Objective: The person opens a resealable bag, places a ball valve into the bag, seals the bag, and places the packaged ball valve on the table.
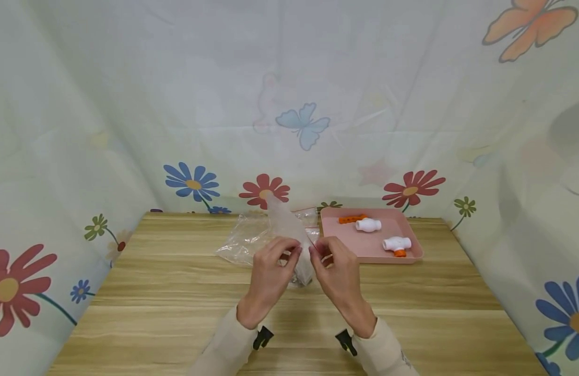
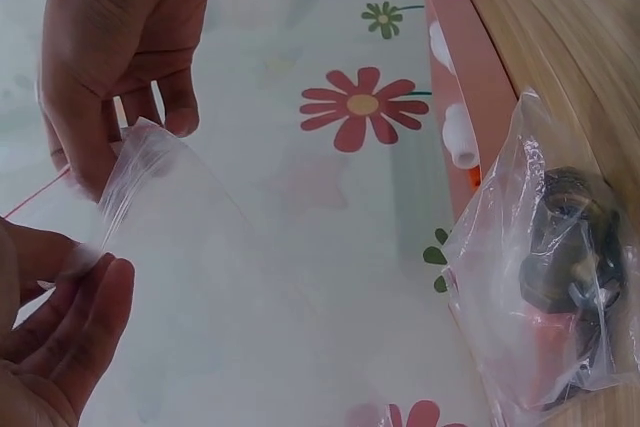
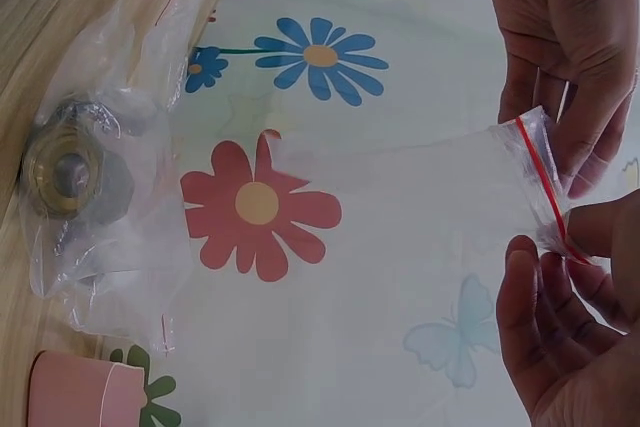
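Between both hands a clear zip-lock bag (image 1: pixel 285 222) is held up above the table. Its mouth carries a red strip (image 3: pixel 540 169). My left hand (image 1: pixel 269 267) pinches one side of that mouth with thumb and fingers. The opposite side is pinched by my right hand (image 1: pixel 338 267). No contents show in the raised bag. Below and behind it lies another clear bag (image 2: pixel 480 267), which holds a dark fitting (image 2: pixel 570 247) with a reddish part. A brass-coloured ring (image 3: pixel 58 172) on that fitting shows in the right wrist view.
A pink tray (image 1: pixel 352 248) stands at the back right. In it are a white valve (image 1: pixel 368 225) beside an orange handle (image 1: pixel 350 219), and another white valve (image 1: pixel 396 243) with an orange part. More clear plastic (image 1: pixel 239 240) lies at the back left of the hands.
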{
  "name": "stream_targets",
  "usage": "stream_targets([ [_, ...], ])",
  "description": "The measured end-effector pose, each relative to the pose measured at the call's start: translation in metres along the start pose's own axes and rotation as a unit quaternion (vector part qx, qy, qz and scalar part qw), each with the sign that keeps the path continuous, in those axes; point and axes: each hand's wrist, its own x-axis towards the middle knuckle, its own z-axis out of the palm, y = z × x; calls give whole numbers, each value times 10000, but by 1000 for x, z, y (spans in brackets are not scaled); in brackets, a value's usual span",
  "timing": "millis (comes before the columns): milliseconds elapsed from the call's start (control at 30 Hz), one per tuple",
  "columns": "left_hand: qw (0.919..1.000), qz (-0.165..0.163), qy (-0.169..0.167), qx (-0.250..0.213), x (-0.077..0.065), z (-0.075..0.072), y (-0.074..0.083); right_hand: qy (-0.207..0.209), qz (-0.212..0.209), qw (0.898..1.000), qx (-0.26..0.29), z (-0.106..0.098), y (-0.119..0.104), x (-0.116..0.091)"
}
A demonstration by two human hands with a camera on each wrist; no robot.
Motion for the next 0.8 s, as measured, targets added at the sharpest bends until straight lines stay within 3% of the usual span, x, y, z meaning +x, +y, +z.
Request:
stream_targets([
  [400,9987,-93,-84,484,2,-7,2,405,-102,9991,7,-5,5,2],
  [800,9986,-284,88,439,5,-15,-1,675,-107,9974,-207,-12,7,5],
])
